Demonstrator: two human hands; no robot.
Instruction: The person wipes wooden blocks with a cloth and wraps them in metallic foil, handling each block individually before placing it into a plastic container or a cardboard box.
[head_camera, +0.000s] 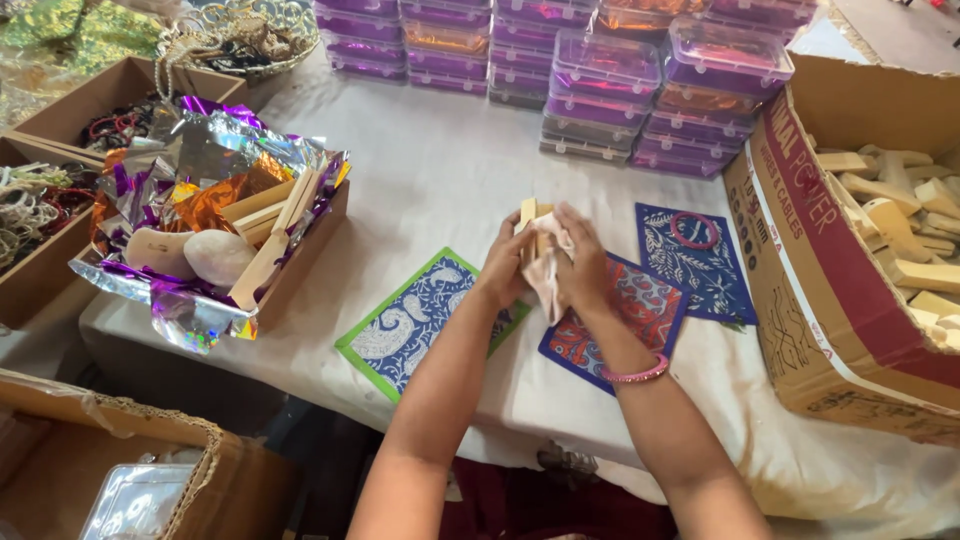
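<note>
From the head view, much of the wooden piece (529, 218) is hidden; only its pale upper end shows above the left hand (506, 265), and the rest is covered by the two hands and by the pale cloth (548, 268) draped over it; its full shape cannot be made out. The fingers of the left hand are closed around the piece from the left; the fingers of the right hand (583, 262) are pressed together on the cloth, holding it against the piece from the right, so the piece sits between both sets of fingers, and the two hands touch. A pink bangle (634, 375) circles the right wrist.

The hands are held just above the red and blue printed card (640, 305) on the white-covered bench (440, 170); a green-edged blue card (410, 325) lies just left of that card, and a dark blue card with a red ring on it (695, 250) lies just right. Farther right of it, a cardboard box of wooden pieces (830, 300) is cut off by the frame edge; well to its left, a foil-lined box (210, 235) holds wooden sticks; beyond it stand stacked purple-lidded cases (600, 90).
</note>
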